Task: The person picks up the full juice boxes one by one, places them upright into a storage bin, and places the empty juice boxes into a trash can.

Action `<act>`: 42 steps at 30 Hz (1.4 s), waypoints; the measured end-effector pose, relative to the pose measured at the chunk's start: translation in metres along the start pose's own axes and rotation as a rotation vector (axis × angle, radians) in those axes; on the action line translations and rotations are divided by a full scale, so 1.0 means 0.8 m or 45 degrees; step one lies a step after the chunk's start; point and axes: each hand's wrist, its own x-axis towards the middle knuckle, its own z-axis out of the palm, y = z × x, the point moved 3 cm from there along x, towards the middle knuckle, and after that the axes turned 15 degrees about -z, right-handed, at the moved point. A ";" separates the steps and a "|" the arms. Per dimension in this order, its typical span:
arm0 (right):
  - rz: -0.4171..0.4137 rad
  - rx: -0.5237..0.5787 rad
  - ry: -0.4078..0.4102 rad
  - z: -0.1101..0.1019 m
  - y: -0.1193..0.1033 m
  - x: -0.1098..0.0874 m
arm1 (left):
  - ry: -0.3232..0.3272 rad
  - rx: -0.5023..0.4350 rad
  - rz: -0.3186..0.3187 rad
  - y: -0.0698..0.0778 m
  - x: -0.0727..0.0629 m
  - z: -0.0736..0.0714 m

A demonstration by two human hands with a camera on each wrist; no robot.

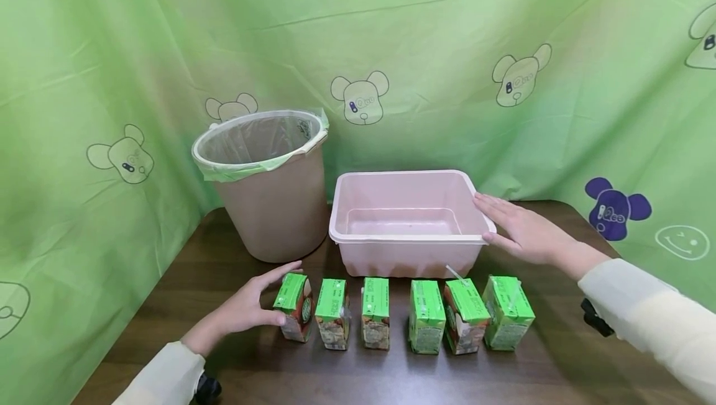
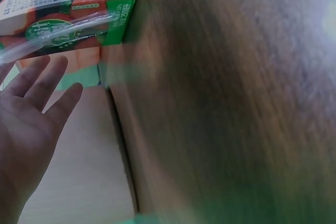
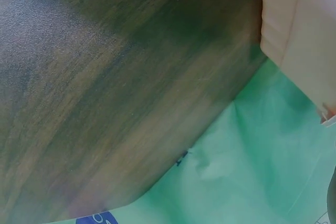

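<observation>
My left hand (image 1: 242,307) is beside the leftmost juice box (image 1: 291,296), thumb and fingers spread around its left side. In the left wrist view that box (image 2: 63,9) shows a clear-wrapped straw on its side, and the fingers (image 2: 39,85) are extended beside it. Over at the right, my right hand (image 1: 526,231) lies with straight fingers against the right rim of a pink plastic basin (image 1: 411,240). The right wrist view shows only a part of the basin (image 3: 304,24); the hand is almost wholly outside it.
Several more green-topped juice boxes (image 1: 375,312) stand in a row before the basin; one (image 1: 467,309) has a straw sticking up. A brown bin (image 1: 274,206) with a plastic liner stands back left. Green cloth (image 1: 425,20) hangs behind the wooden table (image 1: 391,386).
</observation>
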 end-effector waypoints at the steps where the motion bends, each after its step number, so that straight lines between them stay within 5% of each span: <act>1: -0.002 -0.001 0.003 0.001 0.000 -0.001 | -0.003 -0.015 -0.014 -0.001 0.000 0.001; 9: 0.015 -0.003 0.031 0.007 0.003 -0.003 | 0.010 -0.127 -0.085 -0.002 0.002 0.006; 15: 0.012 0.001 0.043 0.004 0.002 -0.003 | -0.096 -0.425 -0.033 -0.003 0.009 0.010; 20: 0.015 0.010 0.048 0.003 0.001 -0.002 | -0.179 -0.536 0.000 -0.005 0.013 0.009; 32: 0.017 0.018 0.038 0.003 0.001 -0.003 | -0.342 -0.557 -0.113 -0.009 0.018 0.002; 42: 0.041 0.016 0.028 0.005 0.001 -0.004 | -0.472 -0.599 -0.103 -0.012 0.023 -0.001</act>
